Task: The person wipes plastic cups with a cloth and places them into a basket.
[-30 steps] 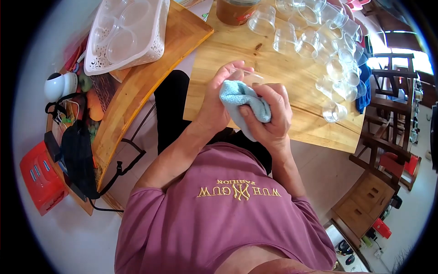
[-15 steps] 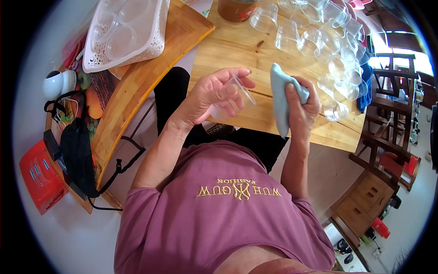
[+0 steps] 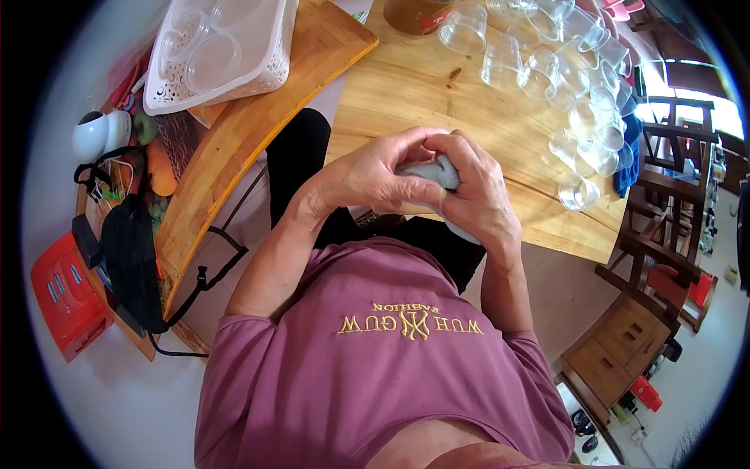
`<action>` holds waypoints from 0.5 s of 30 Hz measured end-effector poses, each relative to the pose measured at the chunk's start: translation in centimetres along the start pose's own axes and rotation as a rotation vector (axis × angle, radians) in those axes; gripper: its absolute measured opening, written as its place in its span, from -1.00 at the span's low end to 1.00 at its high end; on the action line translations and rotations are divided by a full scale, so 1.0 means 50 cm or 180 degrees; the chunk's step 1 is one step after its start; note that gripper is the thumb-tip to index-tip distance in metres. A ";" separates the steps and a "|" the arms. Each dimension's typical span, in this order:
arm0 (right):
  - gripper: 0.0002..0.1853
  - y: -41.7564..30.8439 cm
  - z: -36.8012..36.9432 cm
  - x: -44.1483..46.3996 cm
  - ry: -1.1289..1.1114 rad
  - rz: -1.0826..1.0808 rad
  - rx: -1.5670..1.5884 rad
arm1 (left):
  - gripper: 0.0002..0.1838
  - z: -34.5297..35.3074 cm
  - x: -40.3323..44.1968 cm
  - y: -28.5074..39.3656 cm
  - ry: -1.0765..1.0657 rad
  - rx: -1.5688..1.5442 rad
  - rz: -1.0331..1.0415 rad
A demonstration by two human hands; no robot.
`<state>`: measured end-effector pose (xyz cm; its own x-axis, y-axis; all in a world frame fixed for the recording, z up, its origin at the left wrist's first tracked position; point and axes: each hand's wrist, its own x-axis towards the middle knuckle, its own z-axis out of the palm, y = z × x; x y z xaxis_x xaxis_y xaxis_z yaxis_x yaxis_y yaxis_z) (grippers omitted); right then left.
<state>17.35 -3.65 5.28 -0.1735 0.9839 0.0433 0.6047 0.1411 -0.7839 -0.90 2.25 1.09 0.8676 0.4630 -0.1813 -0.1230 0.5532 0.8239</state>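
My left hand (image 3: 375, 168) is curled around a clear plastic cup, which the fingers and cloth now almost fully hide. My right hand (image 3: 480, 187) grips a light blue-grey cloth (image 3: 426, 170) and presses it in at the cup's mouth. Both hands touch each other in front of my chest, above the near edge of the wooden table (image 3: 406, 86). A tail of the cloth hangs below the right hand. To the right on the table lie and stand many clear plastic cups (image 3: 539, 74), with a single cup (image 3: 578, 192) closest to the right edge.
A white perforated basket (image 3: 273, 70) holding clear cups rests on a curved wooden surface (image 3: 234, 125) at left. At the table's far side is a brown container (image 3: 414, 16). A dark blue cloth (image 3: 630, 152) lies by the cups. Wooden chairs (image 3: 672, 187) stand at right.
The right hand has moved left with the cloth and met the left hand. The cloth has gone into the cup, which was visible in the left hand before.
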 end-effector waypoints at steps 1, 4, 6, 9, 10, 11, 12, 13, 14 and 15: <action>-0.62 0.007 -0.002 0.000 0.0003 -0.0185 -0.0053 | -0.09 0.003 0.000 0.003 0.0006 -0.0005 -0.0001; -0.66 0.023 -0.003 -0.001 0.0137 -0.0088 -0.0089 | -0.15 0.013 -0.003 0.021 -0.0087 0.0360 -0.0298; -0.67 0.030 -0.012 -0.001 0.0246 -0.0096 -0.0165 | -0.20 0.016 -0.002 0.025 -0.0121 0.0340 -0.0602; -0.65 0.060 -0.028 -0.009 0.0892 0.0048 -0.0349 | -0.21 0.006 -0.003 0.015 -0.0116 0.0094 -0.0664; -0.67 0.069 -0.033 -0.013 0.1129 0.0086 -0.0323 | -0.21 0.003 -0.002 0.005 -0.0122 0.0091 -0.0672; -0.69 0.078 -0.032 -0.017 0.1489 0.0338 0.0070 | -0.21 -0.001 0.000 -0.008 0.0096 0.0116 -0.0317; -0.70 0.074 -0.031 -0.015 0.1843 0.0588 0.0468 | -0.20 -0.003 0.000 -0.016 0.0318 0.0142 0.0039; -0.71 0.061 -0.035 -0.019 0.2028 0.0725 0.0916 | -0.20 -0.002 0.000 -0.019 0.0295 -0.0089 0.0280; -0.73 0.042 -0.041 -0.023 0.2210 0.0864 0.1366 | -0.20 -0.001 0.001 -0.017 0.0302 -0.0090 0.0270; -0.70 0.034 -0.043 -0.026 0.2237 0.0773 0.1506 | -0.20 0.006 0.004 -0.003 0.0488 0.0081 0.0357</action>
<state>20.26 -4.43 5.24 0.5305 0.8428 0.0911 0.1502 0.0123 -0.9886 -0.55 2.04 1.07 0.7654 0.6219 -0.1656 -0.2010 0.4754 0.8565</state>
